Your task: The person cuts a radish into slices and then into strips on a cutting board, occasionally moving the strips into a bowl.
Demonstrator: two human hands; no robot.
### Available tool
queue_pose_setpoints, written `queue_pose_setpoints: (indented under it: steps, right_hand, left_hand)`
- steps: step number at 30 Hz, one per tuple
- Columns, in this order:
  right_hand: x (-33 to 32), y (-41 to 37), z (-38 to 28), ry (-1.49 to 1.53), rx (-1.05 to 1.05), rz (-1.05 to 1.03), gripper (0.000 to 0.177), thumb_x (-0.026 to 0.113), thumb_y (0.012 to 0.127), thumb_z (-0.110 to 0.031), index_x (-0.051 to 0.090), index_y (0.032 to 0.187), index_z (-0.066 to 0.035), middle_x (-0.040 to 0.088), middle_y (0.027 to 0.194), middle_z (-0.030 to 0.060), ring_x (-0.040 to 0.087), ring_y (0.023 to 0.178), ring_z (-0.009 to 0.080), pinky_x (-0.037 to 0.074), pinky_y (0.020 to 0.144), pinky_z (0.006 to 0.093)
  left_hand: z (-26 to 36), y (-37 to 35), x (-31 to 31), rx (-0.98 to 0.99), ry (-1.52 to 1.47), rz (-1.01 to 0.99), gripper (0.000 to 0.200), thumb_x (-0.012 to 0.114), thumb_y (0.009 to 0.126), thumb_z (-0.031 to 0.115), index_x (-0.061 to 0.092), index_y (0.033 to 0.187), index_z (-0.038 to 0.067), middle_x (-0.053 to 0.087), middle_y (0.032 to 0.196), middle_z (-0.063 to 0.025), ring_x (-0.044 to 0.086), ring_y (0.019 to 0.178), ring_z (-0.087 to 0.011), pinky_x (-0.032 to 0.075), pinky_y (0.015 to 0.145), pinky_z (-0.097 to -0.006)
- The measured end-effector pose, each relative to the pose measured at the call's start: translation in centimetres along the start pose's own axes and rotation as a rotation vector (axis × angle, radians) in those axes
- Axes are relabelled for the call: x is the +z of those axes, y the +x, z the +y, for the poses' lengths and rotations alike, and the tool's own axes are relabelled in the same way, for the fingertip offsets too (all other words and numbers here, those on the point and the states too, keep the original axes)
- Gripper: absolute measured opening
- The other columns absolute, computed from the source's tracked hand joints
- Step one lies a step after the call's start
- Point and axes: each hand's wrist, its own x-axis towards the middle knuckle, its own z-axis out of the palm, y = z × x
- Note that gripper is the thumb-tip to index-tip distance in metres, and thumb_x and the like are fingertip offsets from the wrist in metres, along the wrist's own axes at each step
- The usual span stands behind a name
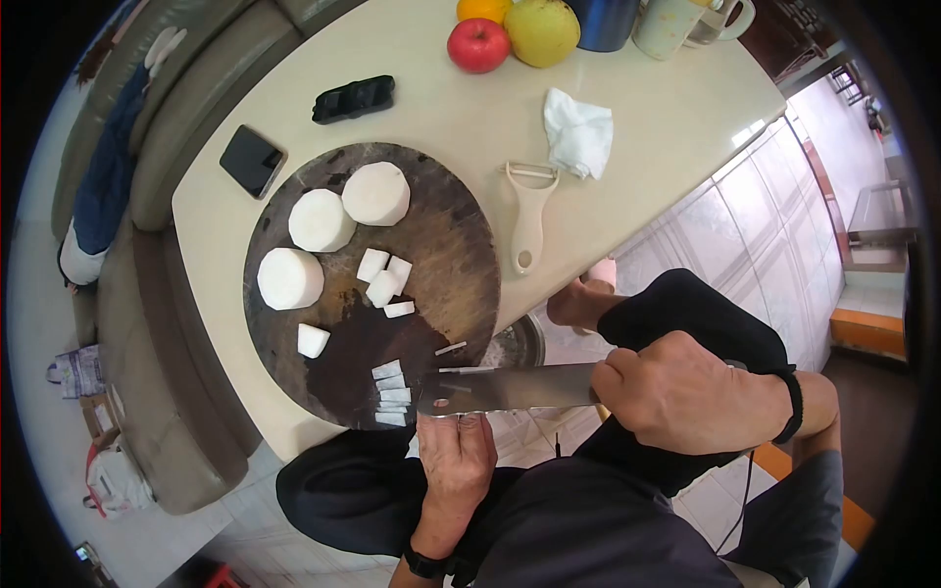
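A cleaver (520, 388) lies across the lower right edge of a round dark cutting board (431, 235), its handle gripped in my right hand (686, 392). Just below the blade is my left hand (457, 461), its fingertips hidden under the blade, so what they touch cannot be seen. Thin white slices (392, 395) lie in a row left of the blade tip, and a thin strip (451, 348) lies above it. Three thick round white pieces (321, 221) stand on the upper left of the board. Several white chunks (382, 287) sit mid-board, with one (313, 340) farther left.
A white peeler (529, 220) and a crumpled white cloth (578, 132) lie right of the board. A phone (252, 160) and a black object (354, 99) are at the upper left. Fruit (478, 45) and mugs (667, 24) stand at the back. A metal basin (520, 348) is below the table edge.
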Motion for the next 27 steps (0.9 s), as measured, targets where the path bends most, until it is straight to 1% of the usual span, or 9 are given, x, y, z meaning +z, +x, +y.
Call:
queue_pose_setpoints:
  steps: [3,9,12,15,17,21,23,27]
  right_hand:
    - [-0.3,0.4,-0.2,-0.046,0.008,-0.029,0.017,0.063,0.070,-0.007,0.053,0.076,0.005,0.056,0.065,0.0150,0.062,0.054,0.0284,0.049,0.045,0.0368]
    - [0.0,1.1,-0.9,-0.079,0.019,0.000,0.015,0.063,0.069,-0.007,0.055,0.075,0.004,0.056,0.064,0.0146,0.063,0.056,0.0279,0.049,0.045,0.0359]
    - [0.1,0.7,-0.1,-0.099,0.045,0.005,0.016,0.064,0.068,-0.007,0.056,0.075,0.004,0.057,0.065,0.0141,0.063,0.056,0.0288,0.049,0.047,0.0366]
    - [-0.3,0.5,0.6,-0.068,0.040,0.029,0.017,0.064,0.066,-0.006,0.056,0.076,0.003,0.057,0.066,0.0137,0.062,0.057,0.0293,0.049,0.048,0.0372]
    - [-0.8,0.5,0.6,-0.014,0.004,0.031,0.017,0.064,0.064,-0.005,0.056,0.077,0.003,0.056,0.066,0.0140,0.062,0.059,0.0297,0.048,0.051,0.0379]
    - [-1.2,0.3,0.8,0.002,0.004,0.007,0.017,0.064,0.065,-0.006,0.056,0.077,0.003,0.056,0.067,0.0139,0.062,0.060,0.0299,0.048,0.053,0.0382]
    - [-1.1,0.3,1.0,0.013,0.009,-0.034,0.017,0.064,0.066,-0.006,0.057,0.078,0.003,0.057,0.067,0.0136,0.062,0.060,0.0301,0.048,0.053,0.0381]
    - [-1.1,0.4,1.0,0.010,0.012,-0.021,0.015,0.064,0.066,-0.006,0.057,0.076,0.003,0.057,0.066,0.0134,0.062,0.059,0.0300,0.048,0.053,0.0381]
  left_hand:
    - [0.0,0.1,-0.2,-0.007,0.011,0.001,0.027,0.066,0.074,-0.011,0.057,0.099,-0.008,0.057,0.102,-0.0268,0.057,0.094,-0.0482,0.047,0.082,-0.0547]
    - [0.0,-0.1,-0.5,0.017,0.019,-0.034,0.030,0.068,0.075,-0.009,0.058,0.103,-0.010,0.058,0.103,-0.0264,0.058,0.095,-0.0473,0.048,0.084,-0.0541]
    - [0.2,0.5,-0.6,-0.010,0.037,-0.018,0.028,0.065,0.078,-0.008,0.060,0.106,-0.012,0.060,0.101,-0.0243,0.059,0.100,-0.0452,0.049,0.088,-0.0533]
    - [0.0,0.7,-0.6,0.012,0.033,0.013,0.026,0.066,0.078,-0.008,0.062,0.103,-0.012,0.061,0.099,-0.0239,0.059,0.100,-0.0444,0.049,0.088,-0.0524]
    - [-0.1,0.3,-0.6,0.006,-0.010,-0.007,0.027,0.066,0.078,-0.009,0.062,0.104,-0.012,0.061,0.101,-0.0246,0.059,0.101,-0.0444,0.049,0.088,-0.0532]
    - [-0.3,-0.1,-0.5,-0.005,-0.025,-0.037,0.026,0.066,0.078,-0.009,0.062,0.103,-0.012,0.061,0.104,-0.0254,0.060,0.101,-0.0443,0.049,0.089,-0.0535]
    - [-0.4,0.0,-0.4,0.017,-0.010,-0.011,0.026,0.065,0.077,-0.010,0.062,0.103,-0.013,0.061,0.105,-0.0261,0.060,0.101,-0.0440,0.049,0.090,-0.0540]
    - [-0.4,-0.1,-0.7,0.004,-0.012,-0.048,0.027,0.064,0.077,-0.010,0.063,0.104,-0.013,0.061,0.106,-0.0264,0.060,0.100,-0.0438,0.049,0.091,-0.0544]
